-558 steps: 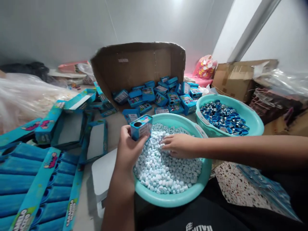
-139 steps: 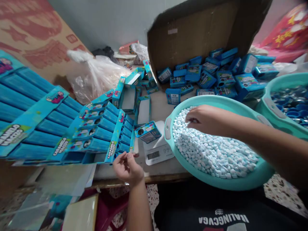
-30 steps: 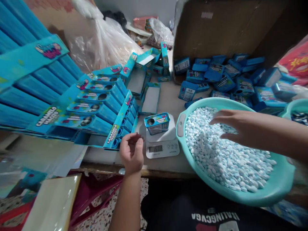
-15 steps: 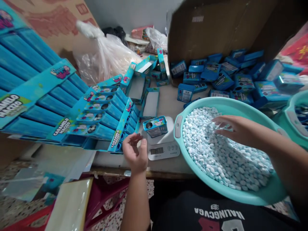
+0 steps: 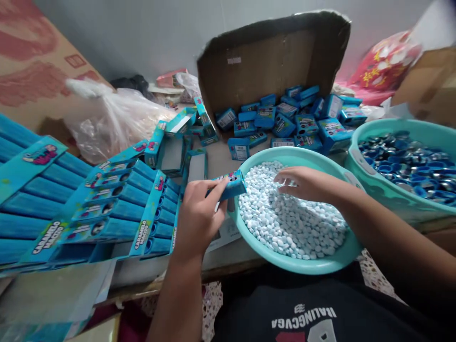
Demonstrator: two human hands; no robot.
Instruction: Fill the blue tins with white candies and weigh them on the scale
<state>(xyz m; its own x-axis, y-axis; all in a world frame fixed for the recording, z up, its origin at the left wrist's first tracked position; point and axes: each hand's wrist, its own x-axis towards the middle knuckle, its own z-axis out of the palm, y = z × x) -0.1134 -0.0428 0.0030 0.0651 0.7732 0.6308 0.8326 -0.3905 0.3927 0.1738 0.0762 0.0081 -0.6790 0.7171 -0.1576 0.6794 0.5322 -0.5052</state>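
An open cardboard box (image 5: 270, 50) stands at twelve o'clock of the turquoise basin (image 5: 274, 260). Left hand (image 5: 199, 216), at the basin's nine o'clock: grip pinching a blue container (image 5: 233, 186), held tilted toward ten o'clock. Right hand (image 5: 304, 183): grip loosely spread over small pale tablets (image 5: 261, 216) in the basin.

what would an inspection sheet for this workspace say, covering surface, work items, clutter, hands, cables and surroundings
Surface: pale tabletop, partly covered
Work items: blue container held near teal basin of pale candies; scale partly hidden
Clutter: loose blue boxes heaped in and before cardboard carton; display trays on the left
Left hand: grips the blue container
Right hand: over the candies, contact unclear
Cables: nothing seen
Surroundings: grey wall, red bag, knotted plastic bag
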